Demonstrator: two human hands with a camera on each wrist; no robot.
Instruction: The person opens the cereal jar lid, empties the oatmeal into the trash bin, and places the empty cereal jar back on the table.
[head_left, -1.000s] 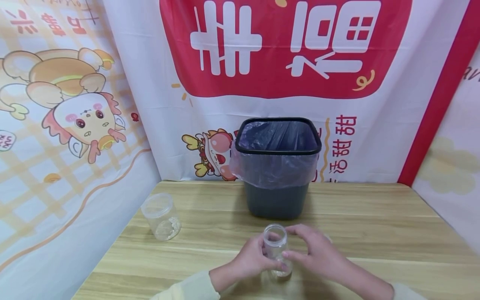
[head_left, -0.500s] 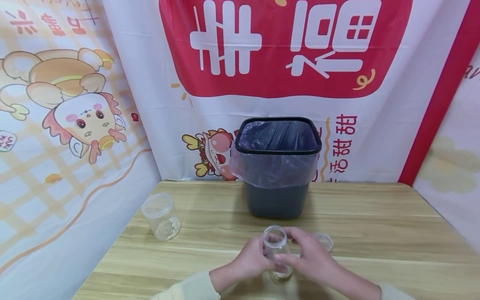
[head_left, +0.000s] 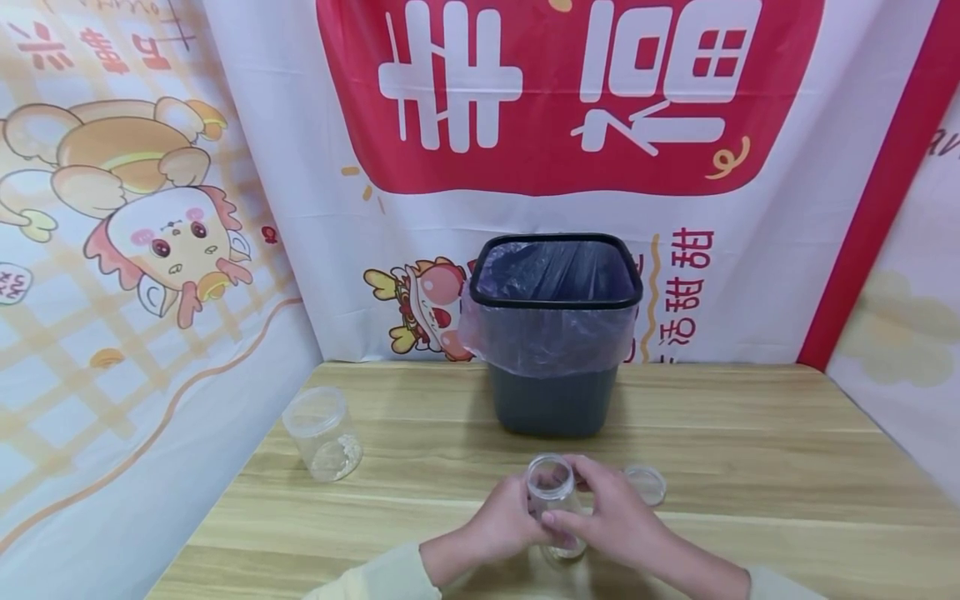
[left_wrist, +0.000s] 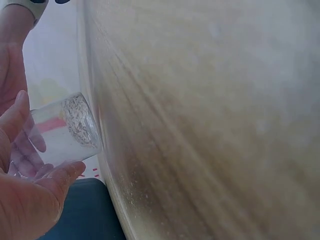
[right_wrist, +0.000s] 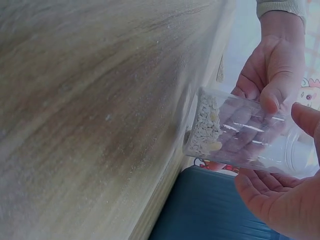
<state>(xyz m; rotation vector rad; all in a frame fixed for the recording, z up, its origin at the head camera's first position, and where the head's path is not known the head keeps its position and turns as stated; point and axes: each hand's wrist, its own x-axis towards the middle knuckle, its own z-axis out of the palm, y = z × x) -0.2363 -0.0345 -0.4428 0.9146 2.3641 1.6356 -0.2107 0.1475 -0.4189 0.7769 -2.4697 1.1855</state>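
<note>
A clear plastic jar with an open mouth stands at the front middle of the table in the head view. Pale, flaky bits cover its bottom. My left hand grips the jar from the left, thumb across its near side. From the right, my right hand holds the same jar, with its thumb in front and fingers behind. Just beyond the right hand, a round clear lid lies on the table.
A wider clear jar with some pale bits at its bottom stands at the table's left. Behind the hands is a dark bin with a thin plastic liner. Printed cloths hang along the back and sides of the wooden table.
My right hand has come leftward and closed in round the jar, leaving the lid in full sight. The left hand has kept its grip, and the jar has barely shifted.
</note>
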